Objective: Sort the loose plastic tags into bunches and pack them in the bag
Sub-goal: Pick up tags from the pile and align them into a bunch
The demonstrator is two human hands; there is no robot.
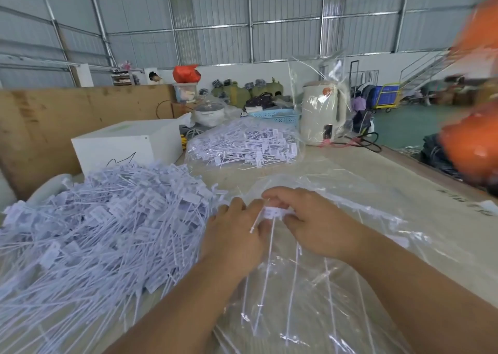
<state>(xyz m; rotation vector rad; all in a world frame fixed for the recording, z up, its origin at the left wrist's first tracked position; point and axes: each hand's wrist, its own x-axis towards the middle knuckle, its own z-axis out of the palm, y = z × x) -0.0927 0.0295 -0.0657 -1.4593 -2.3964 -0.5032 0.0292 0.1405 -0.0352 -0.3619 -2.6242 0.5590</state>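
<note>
A big heap of loose white plastic tags point(89, 232) covers the table's left side. In front of me lies a clear plastic bag point(310, 286), crumpled, with a few long tag tails showing on or in it. Both hands meet above the bag's far end. My left hand point(234, 235) and my right hand point(310, 219) together pinch a small bunch of tags point(272, 213) by the flat label ends, the thin tails hanging toward me. A second clear bag filled with tags point(242, 146) lies farther back on the table.
A white box point(126, 143) stands behind the loose heap, and a plywood board point(67, 111) rises at the left. A cream kettle point(323, 113) wrapped in plastic and a blue basket point(275, 116) sit at the back. Something orange and blurred point(474, 138) hangs at the right.
</note>
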